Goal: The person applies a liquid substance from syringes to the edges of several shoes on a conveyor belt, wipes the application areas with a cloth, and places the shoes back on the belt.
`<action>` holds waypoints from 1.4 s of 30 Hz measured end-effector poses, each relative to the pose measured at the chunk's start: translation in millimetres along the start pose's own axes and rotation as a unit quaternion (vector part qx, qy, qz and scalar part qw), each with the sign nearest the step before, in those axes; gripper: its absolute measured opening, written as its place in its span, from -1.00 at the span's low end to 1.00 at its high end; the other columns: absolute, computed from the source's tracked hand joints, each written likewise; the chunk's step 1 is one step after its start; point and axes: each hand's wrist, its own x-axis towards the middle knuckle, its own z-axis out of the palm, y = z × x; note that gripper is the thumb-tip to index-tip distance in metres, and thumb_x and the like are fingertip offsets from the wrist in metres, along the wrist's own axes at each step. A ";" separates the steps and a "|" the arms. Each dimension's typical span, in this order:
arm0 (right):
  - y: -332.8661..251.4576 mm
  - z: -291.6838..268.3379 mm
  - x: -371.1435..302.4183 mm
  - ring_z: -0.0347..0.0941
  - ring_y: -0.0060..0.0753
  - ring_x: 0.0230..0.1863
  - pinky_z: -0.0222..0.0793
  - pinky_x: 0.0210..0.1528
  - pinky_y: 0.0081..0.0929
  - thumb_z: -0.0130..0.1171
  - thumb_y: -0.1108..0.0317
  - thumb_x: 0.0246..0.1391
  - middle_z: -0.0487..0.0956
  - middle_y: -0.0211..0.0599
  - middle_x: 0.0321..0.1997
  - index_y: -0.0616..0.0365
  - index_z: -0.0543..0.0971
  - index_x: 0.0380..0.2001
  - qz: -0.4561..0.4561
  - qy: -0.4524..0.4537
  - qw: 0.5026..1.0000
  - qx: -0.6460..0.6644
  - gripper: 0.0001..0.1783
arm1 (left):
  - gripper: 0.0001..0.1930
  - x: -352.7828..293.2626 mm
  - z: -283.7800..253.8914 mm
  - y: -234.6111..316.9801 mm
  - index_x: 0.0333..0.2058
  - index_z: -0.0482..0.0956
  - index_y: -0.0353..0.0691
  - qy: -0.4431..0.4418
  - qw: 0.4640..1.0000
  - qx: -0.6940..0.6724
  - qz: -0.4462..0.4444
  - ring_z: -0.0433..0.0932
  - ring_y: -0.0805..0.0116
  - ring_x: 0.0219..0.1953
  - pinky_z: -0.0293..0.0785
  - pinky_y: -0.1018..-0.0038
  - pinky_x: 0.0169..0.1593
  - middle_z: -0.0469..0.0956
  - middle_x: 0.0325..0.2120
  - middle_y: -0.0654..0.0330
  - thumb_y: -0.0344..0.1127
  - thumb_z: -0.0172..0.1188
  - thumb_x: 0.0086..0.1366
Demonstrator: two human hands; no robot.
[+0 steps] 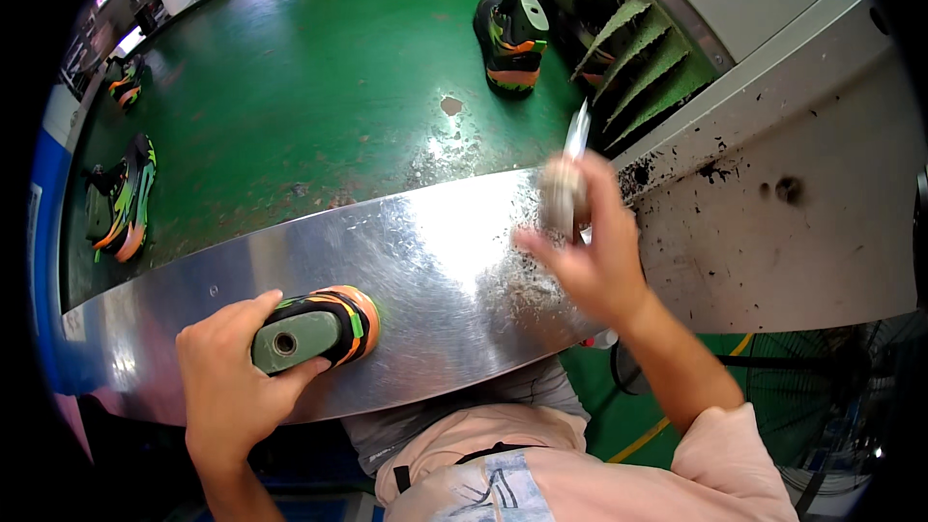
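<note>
My left hand (230, 367) is closed around a shoe (360, 317) in black, orange and green. A dark green shoe last (309, 336) with a round hole fills the shoe, which rests on the metal ledge. Above the ledge's right part, my right hand (604, 256) grips a small tool (561, 198), smeared by motion. Its body looks tan and grey, and a pale pointed tip (578, 130) sticks out away from me. What kind of tool it is cannot be made out.
Beyond the metal ledge (435, 280) lies a green conveyor belt (309, 68). It carries a lasted shoe (514, 43) at far right, another shoe (124, 198) at left and one (126, 82) farther back. Green curtain strips (657, 72) hang beside a stained metal panel (773, 203). A fan (822, 387) stands low right.
</note>
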 end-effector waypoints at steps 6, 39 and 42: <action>85.8 34.4 154.4 0.57 -0.08 -0.17 0.46 -0.12 -0.26 0.43 0.23 -0.19 0.59 -0.11 -0.19 0.02 0.25 0.04 0.100 0.224 0.966 -0.082 -0.26 | -0.58 -3.5 -19.9 -22.7 -0.38 0.59 -0.36 -0.007 0.993 0.005 -0.121 0.59 -0.02 -0.43 0.47 0.33 -0.31 0.59 -0.51 -0.05 -0.40 0.48 -0.32; -18.5 0.4 77.0 0.52 -0.51 -0.32 0.47 -0.18 -0.51 0.43 0.55 -0.22 0.55 -0.33 -0.33 0.24 0.48 -0.31 0.142 0.003 0.822 0.552 -0.63 | -0.62 3.3 -36.4 -83.5 -0.30 0.56 -0.44 0.108 0.960 0.103 -0.237 0.61 0.12 -0.40 0.46 0.34 -0.24 0.64 -0.45 -0.02 -0.22 0.37 0.03; -15.7 -5.9 70.9 0.52 -0.49 -0.35 0.48 -0.19 -0.51 0.42 0.52 -0.20 0.55 -0.33 -0.37 0.23 0.47 -0.36 0.213 -0.008 0.793 0.570 -0.66 | -0.63 1.7 -34.6 -87.2 -0.31 0.56 -0.43 0.112 0.964 0.098 -0.220 0.61 0.14 -0.42 0.46 0.35 -0.25 0.64 -0.46 -0.01 -0.22 0.37 0.04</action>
